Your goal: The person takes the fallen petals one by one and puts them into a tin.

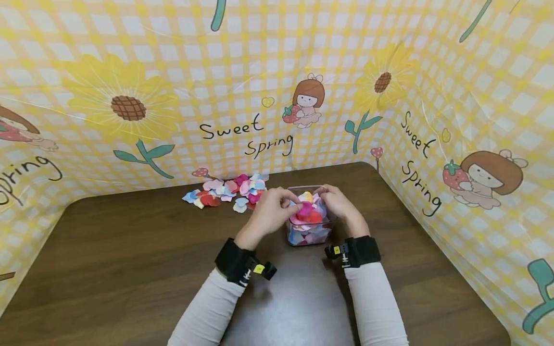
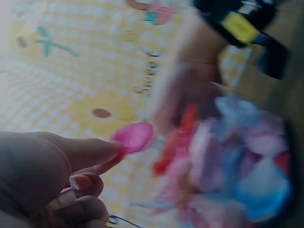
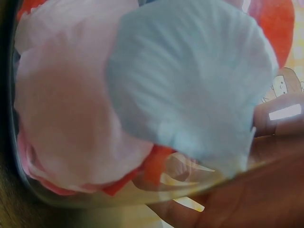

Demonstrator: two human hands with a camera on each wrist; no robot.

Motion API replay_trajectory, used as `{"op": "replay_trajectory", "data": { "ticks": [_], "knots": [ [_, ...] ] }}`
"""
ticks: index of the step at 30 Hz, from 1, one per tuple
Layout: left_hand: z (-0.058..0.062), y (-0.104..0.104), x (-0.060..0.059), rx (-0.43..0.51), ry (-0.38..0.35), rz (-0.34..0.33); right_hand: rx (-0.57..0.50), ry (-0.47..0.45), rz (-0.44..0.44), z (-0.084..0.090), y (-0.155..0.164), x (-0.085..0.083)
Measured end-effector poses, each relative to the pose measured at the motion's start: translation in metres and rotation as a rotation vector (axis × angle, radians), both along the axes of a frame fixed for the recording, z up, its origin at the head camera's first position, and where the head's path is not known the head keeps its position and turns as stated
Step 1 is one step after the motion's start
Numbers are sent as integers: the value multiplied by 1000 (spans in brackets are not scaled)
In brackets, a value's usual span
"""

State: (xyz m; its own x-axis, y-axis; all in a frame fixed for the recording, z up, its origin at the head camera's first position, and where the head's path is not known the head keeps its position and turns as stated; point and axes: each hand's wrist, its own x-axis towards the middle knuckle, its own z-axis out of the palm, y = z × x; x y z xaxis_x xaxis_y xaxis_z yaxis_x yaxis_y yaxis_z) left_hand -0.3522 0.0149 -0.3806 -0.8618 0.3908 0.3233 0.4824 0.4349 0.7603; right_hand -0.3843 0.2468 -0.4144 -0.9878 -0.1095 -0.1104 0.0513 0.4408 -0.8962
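Observation:
A clear square box [image 1: 309,237] stands on the table, heaped with fabric flower petals in pink, red, blue and yellow. My left hand [image 1: 272,210] is over the box's left side and pinches a magenta petal [image 2: 135,137] between thumb and forefinger. At the right side of the box, my right hand [image 1: 343,205] has its curled fingers about the far right rim. In the right wrist view, a pale blue petal [image 3: 190,76] and a light pink petal [image 3: 71,99] lie close to the camera; some fingers [image 3: 280,142] show against the clear wall, partly hidden by it.
More loose petals [image 1: 225,189] lie scattered on the brown wooden table [image 1: 143,269], behind and left of the box. A yellow checked cloth [image 1: 182,86] with printed sunflowers encloses the back and sides. Each wrist wears a black camera strap [image 1: 235,262].

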Motion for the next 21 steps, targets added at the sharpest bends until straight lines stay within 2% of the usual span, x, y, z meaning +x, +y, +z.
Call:
{"op": "replay_trajectory", "data": {
  "ticks": [2,4,6,8,11,15,21],
  "knots": [
    [-8,1,-4,-6,-7,18,9,-2,-2,0,1,1],
    [-15,-6,-10,-7,-4,81,22,-5,-1,-1,3,1],
    [-25,-18,-19,-19,-6,175,31,-4,2,-1,5,1],
    [-37,-30,-29,-61,-34,271,39,-4,8,0,7,2],
    [-56,-45,-42,-159,-135,367,42,-6,14,1,10,2],
    [-75,-52,-50,-246,-263,400,41,6,15,2,11,2],
    [-85,-51,-53,-305,-286,436,34,17,9,2,11,1]
  ]
}}
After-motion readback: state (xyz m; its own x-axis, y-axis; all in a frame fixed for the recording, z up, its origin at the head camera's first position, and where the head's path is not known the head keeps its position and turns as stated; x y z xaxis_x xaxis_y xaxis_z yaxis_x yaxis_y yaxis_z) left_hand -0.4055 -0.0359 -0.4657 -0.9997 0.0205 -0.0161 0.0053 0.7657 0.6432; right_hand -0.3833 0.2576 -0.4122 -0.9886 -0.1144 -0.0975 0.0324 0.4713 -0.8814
